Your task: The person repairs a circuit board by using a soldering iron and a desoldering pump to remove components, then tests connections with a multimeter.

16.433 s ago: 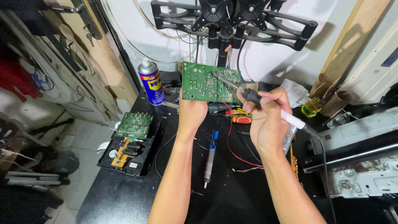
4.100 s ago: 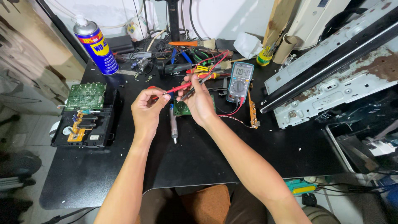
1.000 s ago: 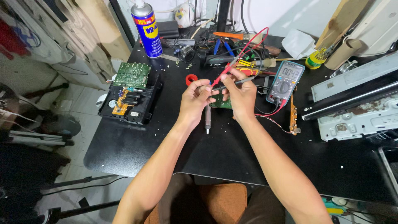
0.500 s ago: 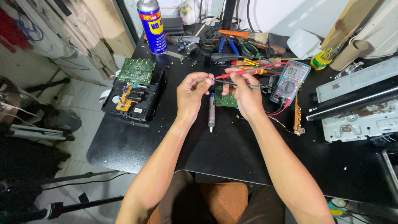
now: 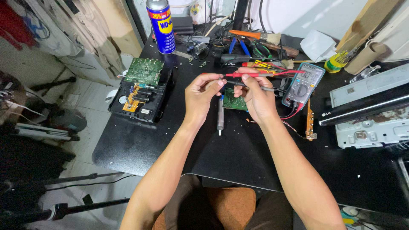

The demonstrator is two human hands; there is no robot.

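Left hand and right hand pinching the red probe and a black probe, above a small green board on the black counter, meter just beside.

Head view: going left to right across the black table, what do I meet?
Opened black device with orange board → blue and yellow spray can → left hand → right hand holding the red probe → multimeter → grey metal chassis.
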